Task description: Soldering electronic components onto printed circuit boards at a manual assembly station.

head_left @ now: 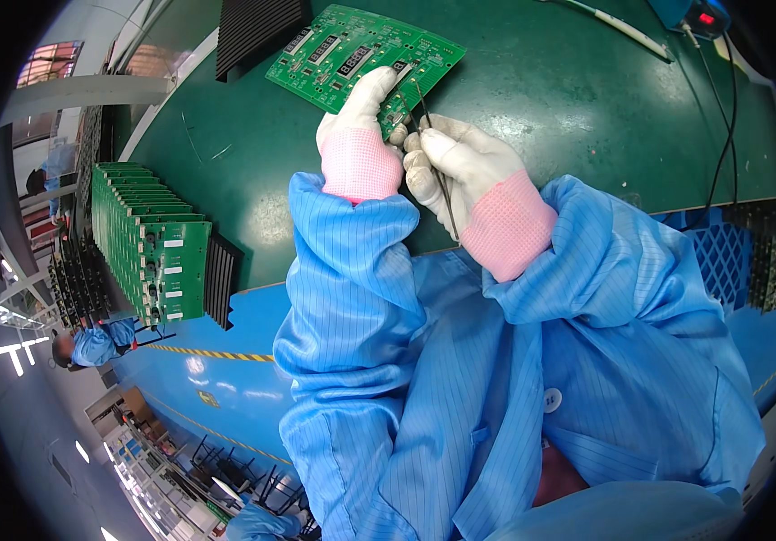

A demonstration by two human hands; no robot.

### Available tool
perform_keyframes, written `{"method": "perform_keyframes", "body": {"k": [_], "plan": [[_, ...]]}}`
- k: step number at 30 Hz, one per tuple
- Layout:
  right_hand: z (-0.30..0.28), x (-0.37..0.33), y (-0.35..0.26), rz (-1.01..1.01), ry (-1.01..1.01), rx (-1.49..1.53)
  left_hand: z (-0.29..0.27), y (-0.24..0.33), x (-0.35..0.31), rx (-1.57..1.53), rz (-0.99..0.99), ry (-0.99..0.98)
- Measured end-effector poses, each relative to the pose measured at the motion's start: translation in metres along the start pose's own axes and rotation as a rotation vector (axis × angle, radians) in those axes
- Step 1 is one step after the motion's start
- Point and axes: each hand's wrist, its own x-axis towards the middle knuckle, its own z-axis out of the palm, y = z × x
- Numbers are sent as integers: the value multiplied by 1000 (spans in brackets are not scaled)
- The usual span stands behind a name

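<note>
Head view: left hand grips circuit board edge; right hand holds tweezers.

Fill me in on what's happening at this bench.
A person in a blue smock and white gloves works at a green mat. The left hand steadies a green circuit board by its near edge, while the right hand holds a thin dark tool with its tip at that edge. A rack of similar boards stands to the left.
</note>
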Motion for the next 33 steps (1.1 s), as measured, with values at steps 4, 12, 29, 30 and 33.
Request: {"method": "perform_keyframes", "body": {"k": [4,12,29,30,33], "plan": [[-1,0,1,2,-23,12,1,-1,0,1,22,43],[7,-7,-8,-30,71,-56,1,4,-3,-33,-21,33],[8,-6,-18,80,88,-38,0,1,0,-70,-28,17],[7,-6,-18,80,88,-38,0,1,0,-71,-28,17],[3,-3,-24,128,25,-140,1,3,-3,-57,-16,16]]}}
